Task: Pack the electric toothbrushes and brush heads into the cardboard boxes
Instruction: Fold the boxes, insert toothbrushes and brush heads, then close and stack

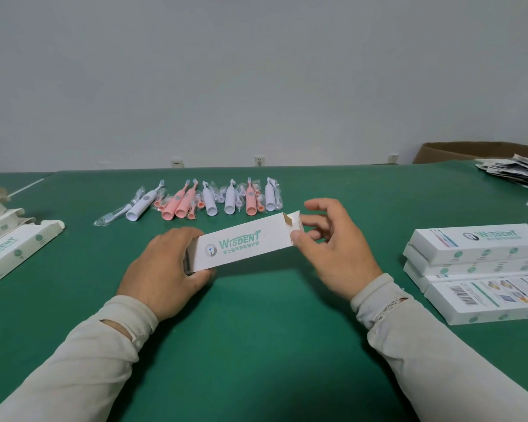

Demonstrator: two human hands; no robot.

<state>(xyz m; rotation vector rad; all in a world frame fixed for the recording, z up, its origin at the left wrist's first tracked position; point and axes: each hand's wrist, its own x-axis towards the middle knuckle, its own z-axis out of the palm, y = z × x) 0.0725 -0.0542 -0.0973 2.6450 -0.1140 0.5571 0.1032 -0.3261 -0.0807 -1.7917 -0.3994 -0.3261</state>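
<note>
Left hand (162, 266) grips one end of a white cardboard box (241, 245) held above the green surface (256, 330); right hand (333, 239) pinches its open flap end. Beyond the box, a row of pink and white toothbrushes (208, 199) and bagged brush heads lies flat. Closed boxes (476, 263) stacked at right; open-ended boxes (13, 248) at left.

Matt white cardboard box (241, 245); green felt table (256, 345).

Green table (256, 345), white box (241, 248) with teal lettering, pink and white toothbrushes (208, 199)
</note>
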